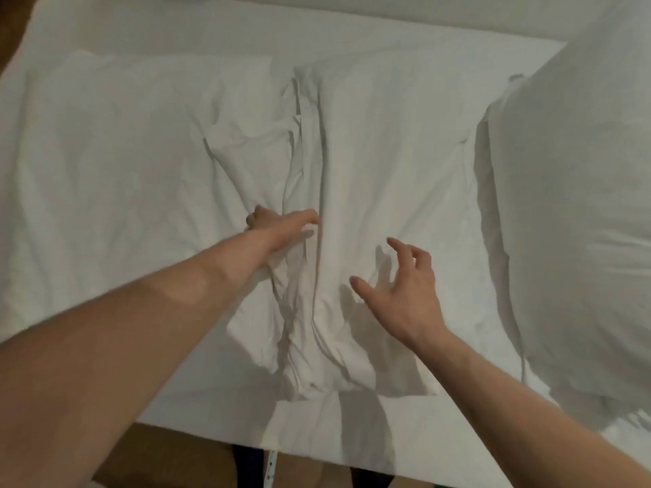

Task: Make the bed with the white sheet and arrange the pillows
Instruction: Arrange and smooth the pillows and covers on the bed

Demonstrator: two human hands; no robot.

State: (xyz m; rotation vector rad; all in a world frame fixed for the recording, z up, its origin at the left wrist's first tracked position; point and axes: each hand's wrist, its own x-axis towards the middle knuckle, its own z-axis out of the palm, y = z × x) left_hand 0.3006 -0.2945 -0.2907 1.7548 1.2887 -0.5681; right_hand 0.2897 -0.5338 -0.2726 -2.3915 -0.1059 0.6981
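A white sheet [370, 163] lies across the bed, bunched into long folds down the middle. My left hand [278, 223] reaches into those folds and grips a ridge of the cloth; its fingers are partly hidden by the fabric. My right hand [405, 287] hovers just above the sheet to the right of the folds, fingers spread and holding nothing. A large white pillow [577, 213] lies at the right side of the bed, over the sheet's edge.
The flatter left part of the sheet [116, 163] is wrinkled. The mattress's near edge [218, 434] runs along the bottom, with brown floor [183, 463] and my legs below it. A wall [458, 12] borders the far side.
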